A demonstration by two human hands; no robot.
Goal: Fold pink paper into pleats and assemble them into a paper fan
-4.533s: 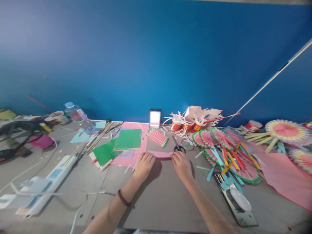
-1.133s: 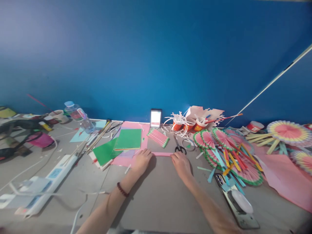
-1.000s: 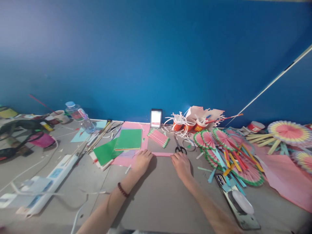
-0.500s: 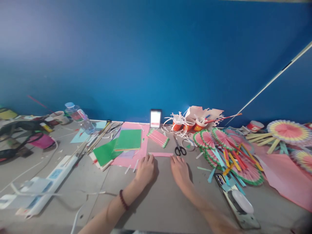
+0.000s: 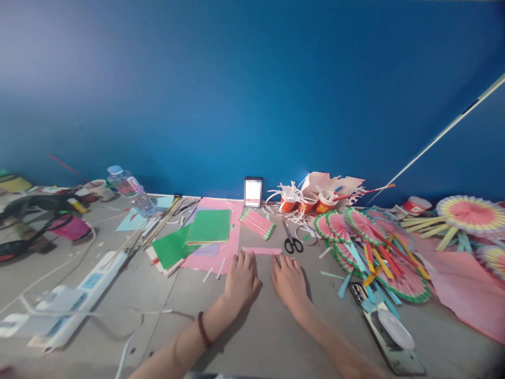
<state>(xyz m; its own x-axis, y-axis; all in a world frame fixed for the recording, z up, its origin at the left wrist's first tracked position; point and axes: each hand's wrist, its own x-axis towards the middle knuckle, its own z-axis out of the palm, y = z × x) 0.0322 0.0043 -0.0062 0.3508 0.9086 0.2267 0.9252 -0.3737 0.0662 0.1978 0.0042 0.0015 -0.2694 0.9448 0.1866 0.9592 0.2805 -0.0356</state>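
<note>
A narrow folded pink paper strip (image 5: 261, 251) lies crosswise on the table in front of me. My left hand (image 5: 241, 276) rests at its left end, palm down, fingertips on the paper and the thumb apart. At the right end, my right hand (image 5: 290, 281) lies palm down with its fingers stretched forward, fingertips touching the strip's near edge. Neither hand is closed around the paper. Just beyond the strip is a pleated pink and green paper piece (image 5: 257, 224). Black-handled scissors (image 5: 293, 245) lie past my right fingers.
Green paper sheets (image 5: 209, 226) lie on pink paper at the left, near a power strip (image 5: 84, 300) and plastic bottle (image 5: 132, 189). Paper rosette fans (image 5: 381, 258) and a phone (image 5: 389, 331) occupy the right. Cups (image 5: 325, 201) and a small screen (image 5: 253, 192) stand by the wall.
Both hands have slid slightly inward and toward me, along the strip's near edge. My left thumb now shows apart from the fingers. The view has shifted slightly.
</note>
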